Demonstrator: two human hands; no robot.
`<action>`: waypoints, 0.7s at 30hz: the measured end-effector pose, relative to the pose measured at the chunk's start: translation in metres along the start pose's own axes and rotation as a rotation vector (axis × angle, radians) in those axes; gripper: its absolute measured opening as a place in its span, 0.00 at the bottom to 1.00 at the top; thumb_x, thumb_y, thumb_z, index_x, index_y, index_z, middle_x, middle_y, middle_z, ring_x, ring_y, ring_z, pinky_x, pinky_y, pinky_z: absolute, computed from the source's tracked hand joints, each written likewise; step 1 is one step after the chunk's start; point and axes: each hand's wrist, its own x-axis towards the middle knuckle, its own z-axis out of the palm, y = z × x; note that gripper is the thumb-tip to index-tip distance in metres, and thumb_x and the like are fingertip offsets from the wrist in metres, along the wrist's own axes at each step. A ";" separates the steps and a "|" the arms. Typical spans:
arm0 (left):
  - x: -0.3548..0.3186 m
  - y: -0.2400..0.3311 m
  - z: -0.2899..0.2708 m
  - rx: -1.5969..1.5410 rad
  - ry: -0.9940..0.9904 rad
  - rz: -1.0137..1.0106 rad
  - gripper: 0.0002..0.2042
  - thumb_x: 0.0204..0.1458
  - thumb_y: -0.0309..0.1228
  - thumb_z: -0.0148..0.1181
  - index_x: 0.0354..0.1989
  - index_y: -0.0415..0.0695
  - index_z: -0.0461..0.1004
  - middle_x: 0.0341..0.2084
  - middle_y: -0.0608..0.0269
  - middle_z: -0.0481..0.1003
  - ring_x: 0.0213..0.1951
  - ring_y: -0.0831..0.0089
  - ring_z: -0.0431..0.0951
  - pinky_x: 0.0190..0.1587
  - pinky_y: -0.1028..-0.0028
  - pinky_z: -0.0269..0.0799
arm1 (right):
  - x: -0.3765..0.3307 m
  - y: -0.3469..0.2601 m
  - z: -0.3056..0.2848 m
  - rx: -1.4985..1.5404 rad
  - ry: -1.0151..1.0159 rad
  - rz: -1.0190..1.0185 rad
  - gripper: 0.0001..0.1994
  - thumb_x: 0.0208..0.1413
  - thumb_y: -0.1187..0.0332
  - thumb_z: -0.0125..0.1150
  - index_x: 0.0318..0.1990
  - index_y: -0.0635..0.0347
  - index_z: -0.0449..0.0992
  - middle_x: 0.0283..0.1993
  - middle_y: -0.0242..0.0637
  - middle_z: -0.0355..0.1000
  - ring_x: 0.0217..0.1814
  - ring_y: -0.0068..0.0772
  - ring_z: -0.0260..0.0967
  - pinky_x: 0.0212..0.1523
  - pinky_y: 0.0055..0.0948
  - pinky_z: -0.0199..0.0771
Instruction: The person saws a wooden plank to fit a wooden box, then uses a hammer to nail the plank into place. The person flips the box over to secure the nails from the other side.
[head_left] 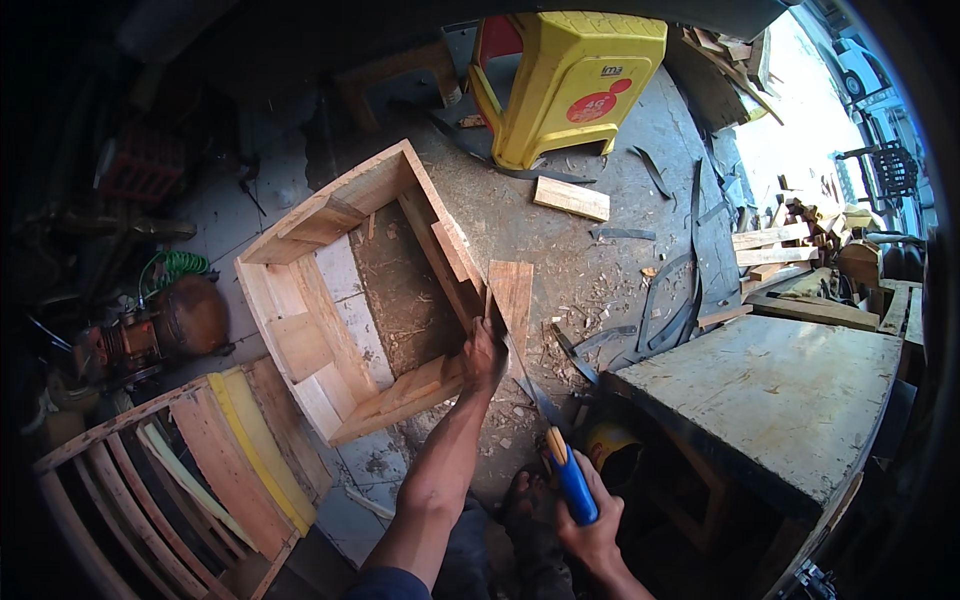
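Observation:
An open wooden box frame (pixel 345 195) of pale planks rests tilted on the floor, with short blocks fixed inside its walls. My left hand (pixel 484 357) is closed on the frame's right side, near the corner closest to me. In my right hand (pixel 592 520) is a handsaw (pixel 573 484), gripped by its blue and yellow handle. Its thin blade runs up past my left fingers, along the frame's right edge. Whether the teeth touch the wood, I cannot tell. Just beyond the blade is a short board (pixel 512 295).
A yellow plastic stool (pixel 575 90) stands at the far side. A worn-topped table (pixel 770 390) is close on the right, a slatted wooden piece (pixel 215 440) at lower left. Wood offcuts (pixel 775 250), dark strips (pixel 695 250) and a loose block (pixel 571 198) lie about among shavings.

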 end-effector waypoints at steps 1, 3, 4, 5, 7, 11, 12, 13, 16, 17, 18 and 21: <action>0.004 0.002 0.001 0.003 -0.048 -0.008 0.18 0.68 0.38 0.49 0.59 0.40 0.73 0.42 0.35 0.80 0.47 0.37 0.80 0.47 0.46 0.77 | 0.035 0.011 0.024 0.017 0.013 0.027 0.32 0.48 0.76 0.66 0.65 0.62 0.71 0.44 0.54 0.82 0.43 0.46 0.85 0.43 0.34 0.84; 0.005 -0.007 0.007 -0.054 -0.049 0.138 0.18 0.67 0.42 0.49 0.54 0.41 0.73 0.39 0.35 0.80 0.42 0.35 0.80 0.44 0.44 0.76 | 0.086 0.024 0.060 -0.009 -0.050 0.098 0.32 0.49 0.75 0.66 0.66 0.61 0.70 0.41 0.57 0.80 0.41 0.52 0.83 0.39 0.38 0.83; 0.006 -0.011 0.003 -0.040 -0.058 0.132 0.18 0.67 0.42 0.49 0.54 0.41 0.73 0.39 0.36 0.80 0.41 0.34 0.80 0.44 0.44 0.76 | 0.078 0.024 0.056 0.036 -0.106 0.181 0.32 0.49 0.75 0.66 0.66 0.61 0.70 0.42 0.57 0.80 0.42 0.54 0.82 0.40 0.37 0.83; 0.003 -0.013 0.001 -0.036 -0.076 0.127 0.18 0.67 0.43 0.49 0.53 0.41 0.72 0.38 0.36 0.80 0.40 0.34 0.80 0.44 0.43 0.75 | 0.060 0.019 0.046 0.074 -0.152 0.268 0.33 0.49 0.75 0.67 0.66 0.60 0.70 0.43 0.57 0.80 0.43 0.55 0.81 0.40 0.37 0.83; 0.012 -0.004 0.000 -0.015 -0.032 0.071 0.19 0.68 0.43 0.47 0.54 0.40 0.73 0.37 0.36 0.80 0.40 0.33 0.80 0.43 0.42 0.75 | -0.008 0.014 0.007 0.057 -0.102 0.118 0.33 0.47 0.75 0.68 0.65 0.62 0.71 0.49 0.53 0.80 0.48 0.48 0.82 0.47 0.35 0.83; 0.008 0.003 0.001 0.006 0.018 -0.017 0.22 0.71 0.45 0.41 0.57 0.40 0.73 0.38 0.34 0.80 0.42 0.32 0.79 0.44 0.41 0.73 | -0.084 -0.006 -0.038 -0.034 -0.030 0.013 0.33 0.45 0.74 0.69 0.64 0.64 0.73 0.56 0.49 0.80 0.54 0.39 0.82 0.54 0.30 0.82; 0.009 0.006 0.000 -0.010 -0.003 -0.035 0.23 0.71 0.45 0.41 0.58 0.40 0.73 0.39 0.33 0.80 0.43 0.32 0.78 0.45 0.41 0.73 | -0.059 0.008 -0.025 -0.030 -0.023 -0.008 0.32 0.47 0.74 0.68 0.65 0.61 0.72 0.50 0.51 0.80 0.50 0.44 0.82 0.50 0.33 0.82; 0.003 0.014 0.002 -0.021 -0.058 -0.035 0.23 0.71 0.46 0.41 0.58 0.41 0.72 0.39 0.33 0.79 0.44 0.32 0.78 0.46 0.41 0.73 | -0.010 0.016 0.006 0.020 0.018 0.019 0.32 0.48 0.75 0.68 0.65 0.59 0.72 0.45 0.53 0.79 0.45 0.49 0.81 0.45 0.35 0.82; 0.017 -0.010 0.010 -0.180 -0.075 0.020 0.20 0.70 0.48 0.42 0.53 0.44 0.72 0.36 0.34 0.79 0.44 0.33 0.78 0.45 0.42 0.72 | 0.084 0.011 0.059 0.019 -0.005 0.024 0.32 0.50 0.76 0.65 0.66 0.55 0.71 0.34 0.56 0.79 0.37 0.51 0.82 0.37 0.37 0.81; 0.009 -0.024 0.012 -0.187 -0.091 0.007 0.20 0.70 0.47 0.42 0.54 0.44 0.72 0.36 0.34 0.79 0.44 0.33 0.79 0.45 0.42 0.73 | 0.085 0.008 0.060 -0.010 -0.037 0.050 0.31 0.49 0.77 0.65 0.66 0.57 0.72 0.35 0.55 0.80 0.38 0.45 0.83 0.37 0.35 0.81; 0.002 -0.041 0.011 -0.198 -0.093 -0.015 0.20 0.70 0.47 0.43 0.54 0.44 0.72 0.35 0.34 0.79 0.43 0.34 0.79 0.45 0.43 0.73 | 0.061 0.005 0.052 -0.003 -0.061 0.071 0.32 0.48 0.78 0.65 0.66 0.59 0.72 0.37 0.54 0.80 0.39 0.43 0.84 0.39 0.33 0.81; 0.012 0.004 -0.002 0.068 -0.095 0.043 0.20 0.70 0.45 0.44 0.57 0.44 0.72 0.35 0.35 0.80 0.41 0.34 0.80 0.43 0.45 0.75 | -0.056 0.001 -0.018 0.006 -0.039 0.052 0.34 0.43 0.79 0.64 0.65 0.65 0.71 0.48 0.53 0.81 0.47 0.45 0.84 0.49 0.32 0.82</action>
